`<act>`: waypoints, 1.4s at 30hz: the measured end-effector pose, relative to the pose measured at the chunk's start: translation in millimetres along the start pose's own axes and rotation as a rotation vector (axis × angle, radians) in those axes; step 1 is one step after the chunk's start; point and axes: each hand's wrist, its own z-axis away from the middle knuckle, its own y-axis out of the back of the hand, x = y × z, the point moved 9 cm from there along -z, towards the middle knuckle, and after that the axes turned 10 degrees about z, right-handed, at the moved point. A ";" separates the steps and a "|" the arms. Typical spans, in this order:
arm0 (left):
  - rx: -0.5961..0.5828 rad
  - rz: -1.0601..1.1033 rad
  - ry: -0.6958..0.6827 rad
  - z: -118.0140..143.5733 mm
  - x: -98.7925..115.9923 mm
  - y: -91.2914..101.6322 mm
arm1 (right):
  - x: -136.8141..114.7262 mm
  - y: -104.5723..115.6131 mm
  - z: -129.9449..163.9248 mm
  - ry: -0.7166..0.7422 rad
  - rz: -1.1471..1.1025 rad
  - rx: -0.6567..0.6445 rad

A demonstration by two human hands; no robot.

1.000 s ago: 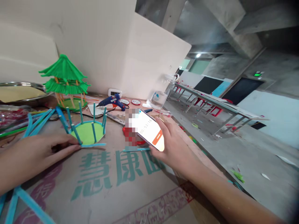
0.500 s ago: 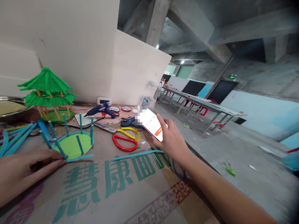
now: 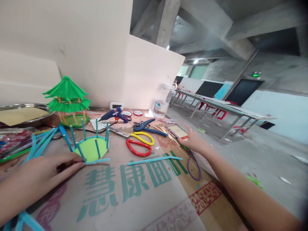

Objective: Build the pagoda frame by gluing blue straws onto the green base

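Observation:
My left hand [image 3: 60, 168] pinches a light-blue strip [image 3: 102, 160] against the near edge of a green base [image 3: 92, 150]. Several blue posts stand upright around the base; the strip's free end sticks out to the right. At the table's right edge, my right hand [image 3: 193, 139] has its fingers around the side of a phone [image 3: 179, 131], which is low over the tabletop. Whether the phone rests on the table I cannot tell. A second blue strip [image 3: 156, 160] lies between the hands. Scissors [image 3: 139, 148] with red and yellow handles lie behind it.
A green-roofed pavilion model [image 3: 66, 101] stands at the back left beside a metal tray [image 3: 49, 113]. Behind the scissors are a blue glue gun [image 3: 116, 115], blue pliers [image 3: 149, 129] and a water bottle [image 3: 162, 101]. A purple loop [image 3: 194, 170] lies near the right edge.
My right hand has lowered the phone toward the tabletop, and its lit screen no longer faces me. The view has shifted left. The left hand keeps its pinch at the base.

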 end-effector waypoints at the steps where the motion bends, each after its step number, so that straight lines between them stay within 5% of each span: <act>1: -0.029 0.010 0.018 -0.6 3.1 -0.5 | 2.8 -3.4 -2.2 -0.012 0.017 -0.019; 7: -0.098 0.065 0.039 0.9 28.7 6.1 | 9.5 -7.6 -8.1 0.036 0.060 -0.061; 11: -0.075 0.114 -0.027 4.3 43.3 10.7 | -13.6 21.9 -2.2 0.164 0.084 0.165; 15: -0.067 0.142 -0.050 5.0 42.6 9.1 | -90.4 50.4 40.7 0.397 -0.149 0.284; 20: -0.068 0.137 -0.059 4.6 41.8 8.8 | -228.0 54.5 122.7 0.926 -0.236 0.134; 25: -0.052 0.143 -0.099 4.1 43.1 8.7 | -297.1 43.2 137.7 1.033 -0.350 0.066; 29: -0.050 0.154 -0.101 4.2 40.6 6.7 | -313.9 26.9 129.1 1.023 -0.413 0.025; 42: -0.029 0.120 -0.157 4.7 38.4 7.8 | -312.9 14.9 117.8 0.952 -0.555 -0.072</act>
